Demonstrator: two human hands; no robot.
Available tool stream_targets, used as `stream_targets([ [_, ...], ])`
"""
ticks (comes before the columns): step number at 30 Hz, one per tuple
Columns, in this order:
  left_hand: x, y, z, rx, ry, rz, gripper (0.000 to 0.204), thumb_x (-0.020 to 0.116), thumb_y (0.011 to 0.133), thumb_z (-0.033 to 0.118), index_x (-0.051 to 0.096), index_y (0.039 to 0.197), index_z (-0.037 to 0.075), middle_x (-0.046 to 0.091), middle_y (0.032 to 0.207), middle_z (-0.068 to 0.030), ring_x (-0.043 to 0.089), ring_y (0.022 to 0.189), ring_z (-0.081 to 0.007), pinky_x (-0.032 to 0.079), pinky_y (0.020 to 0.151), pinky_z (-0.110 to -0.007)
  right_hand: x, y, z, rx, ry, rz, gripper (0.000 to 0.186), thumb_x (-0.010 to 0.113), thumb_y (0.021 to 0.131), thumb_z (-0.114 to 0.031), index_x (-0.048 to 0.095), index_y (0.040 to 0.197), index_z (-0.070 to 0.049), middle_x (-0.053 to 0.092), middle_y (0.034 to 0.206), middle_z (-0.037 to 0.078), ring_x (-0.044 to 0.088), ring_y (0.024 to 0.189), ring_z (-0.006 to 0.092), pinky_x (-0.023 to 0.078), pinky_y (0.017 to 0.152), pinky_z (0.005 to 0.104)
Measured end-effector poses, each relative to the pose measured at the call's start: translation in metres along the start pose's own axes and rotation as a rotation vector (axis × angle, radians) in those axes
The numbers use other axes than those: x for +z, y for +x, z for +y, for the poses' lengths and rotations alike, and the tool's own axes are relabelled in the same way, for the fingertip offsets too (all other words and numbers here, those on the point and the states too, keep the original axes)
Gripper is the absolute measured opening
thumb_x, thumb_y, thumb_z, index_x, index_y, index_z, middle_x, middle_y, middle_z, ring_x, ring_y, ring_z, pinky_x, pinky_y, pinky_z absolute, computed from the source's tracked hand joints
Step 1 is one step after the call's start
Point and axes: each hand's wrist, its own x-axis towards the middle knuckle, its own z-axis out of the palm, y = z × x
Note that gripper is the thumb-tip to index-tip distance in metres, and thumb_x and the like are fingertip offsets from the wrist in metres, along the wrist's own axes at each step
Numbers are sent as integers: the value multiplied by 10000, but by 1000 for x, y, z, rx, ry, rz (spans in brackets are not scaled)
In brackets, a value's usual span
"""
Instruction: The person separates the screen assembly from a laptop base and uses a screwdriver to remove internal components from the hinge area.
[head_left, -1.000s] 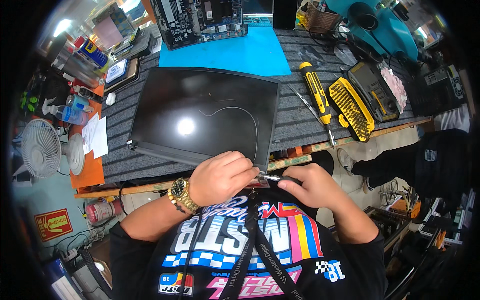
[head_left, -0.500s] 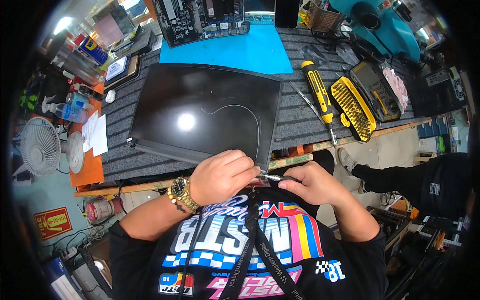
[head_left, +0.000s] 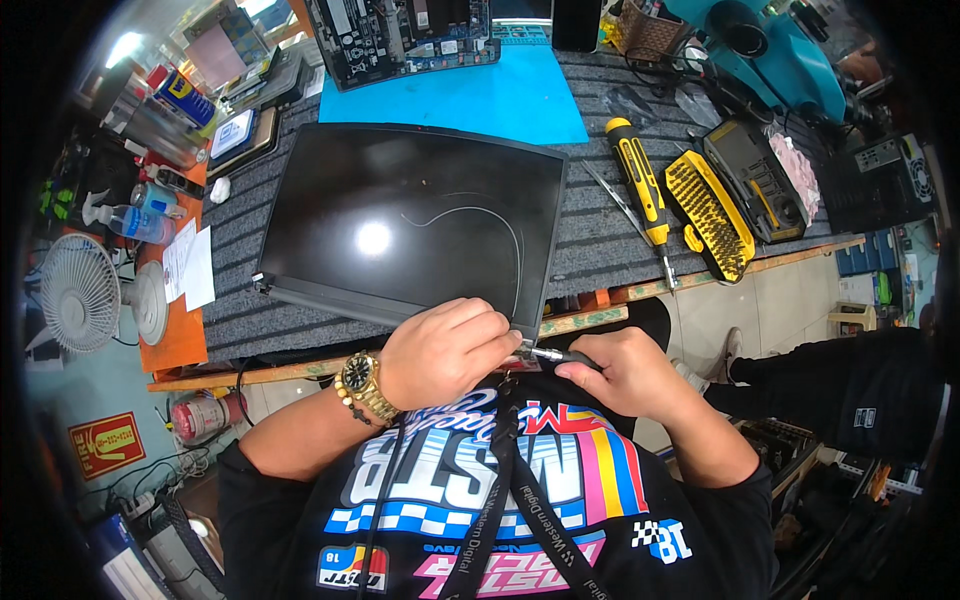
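Observation:
A black laptop screen panel (head_left: 400,200) lies on the ribbed grey mat (head_left: 230,330), with a thin pale wire (head_left: 470,211) over its face. My left hand (head_left: 450,350) is closed on the panel's lower right corner at the hinge, which its fingers partly hide. My right hand (head_left: 620,370) grips a dark-handled screwdriver (head_left: 556,356), whose metal shaft points left at that corner. Right of the panel lie tweezers (head_left: 610,200), a yellow-and-black screwdriver (head_left: 637,180), a yellow bit holder (head_left: 712,215) and an open dark case (head_left: 755,185).
An opened laptop (head_left: 410,35) rests by a blue mat (head_left: 450,110) at the back. A teal microscope (head_left: 780,70) stands back right, a computer tower (head_left: 880,185) at right. Bottles (head_left: 140,220) and a white fan (head_left: 78,292) are at left. Another person's dark-clothed leg (head_left: 820,385) is at right.
The other person's shoe and leg at the right have moved back and lower in view. My hands hold almost the same positions; the bench appears slightly shifted upward.

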Motion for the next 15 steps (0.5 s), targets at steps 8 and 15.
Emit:
stream_targets([
  [8,0,-1,1,-10,-3,1,300,896,831,84,833,1110,-3,735,1021,-88,728,912,-267,618,751,-386,14,-5,4,-131,-229,161,347,895,970,-347,756,962,-29,756,800,147,758,725,381,594,660,477],
  [15,0,0,1,-5,-2,4,295,898,836,89,835,1109,-1,739,1026,-89,729,915,-271,619,754,-387,23,-8,7,-209,-330,280,346,919,940,-338,742,959,-41,733,764,105,749,687,316,574,618,441],
])
